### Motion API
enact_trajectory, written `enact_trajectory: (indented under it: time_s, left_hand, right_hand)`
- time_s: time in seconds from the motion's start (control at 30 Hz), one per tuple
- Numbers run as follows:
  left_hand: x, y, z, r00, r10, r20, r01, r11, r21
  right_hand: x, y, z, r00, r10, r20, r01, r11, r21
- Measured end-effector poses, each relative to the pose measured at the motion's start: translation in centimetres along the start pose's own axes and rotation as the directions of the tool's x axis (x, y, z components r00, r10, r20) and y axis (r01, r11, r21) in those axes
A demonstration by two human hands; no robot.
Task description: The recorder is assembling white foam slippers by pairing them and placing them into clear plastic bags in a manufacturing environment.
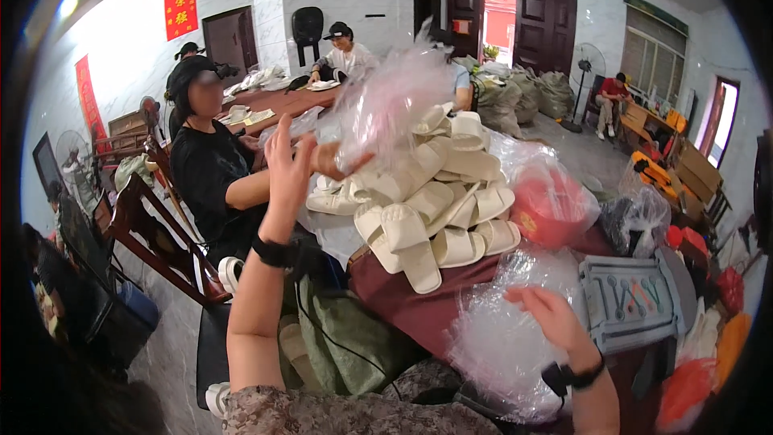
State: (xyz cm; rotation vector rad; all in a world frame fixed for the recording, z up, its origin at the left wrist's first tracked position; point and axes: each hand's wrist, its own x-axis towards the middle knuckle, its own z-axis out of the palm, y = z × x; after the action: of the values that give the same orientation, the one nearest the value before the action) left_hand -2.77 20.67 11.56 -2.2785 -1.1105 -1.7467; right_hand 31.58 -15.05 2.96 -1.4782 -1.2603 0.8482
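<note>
My left hand (290, 163) is raised, fingers stretched up and apart, with nothing in it. Just beyond it, a co-worker's hand (340, 163) reaches toward the pile of cream slippers (439, 193). Over the pile's left part, a crumpled clear plastic bag (394, 101) is in the air, blurred; whether anyone holds it I cannot tell. My right hand (549, 318), fingers extended, hovers at a stack of clear plastic bags (507, 346) on the table's near right. It seems to hold nothing, though contact with the bags is unclear.
A red plastic-wrapped bundle (551, 201) sits right of the slippers. Beside the bags lies a grey-blue tray (628, 298) with a tool pattern. A green sack (346, 338) is near my lap. The co-worker (213, 161) sits at left by a wooden chair (153, 238).
</note>
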Motion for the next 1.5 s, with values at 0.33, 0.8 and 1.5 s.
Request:
enact_trajectory:
  time_s: [0.33, 0.8, 1.5]
  left_hand:
    - [2.6, 5.6, 9.9, 0.391, -0.034, 0.920, 0.533, 0.823, -0.196]
    - [-11.1, 15.1, 13.8, 0.615, 0.018, 0.788, -0.277, 0.941, 0.195]
    - [-13.7, 31.4, 12.5, 0.860, 0.485, 0.161, -0.136, 0.520, -0.843]
  right_hand:
    - [24.5, 10.7, 9.0, 0.927, 0.373, 0.038, -0.165, 0.315, 0.935]
    - [20.7, 7.9, 6.6, 0.971, -0.235, 0.030, 0.015, 0.189, 0.982]
    - [-0.4, -4.0, -9.3, 0.890, -0.455, 0.034, 0.314, 0.664, 0.678]
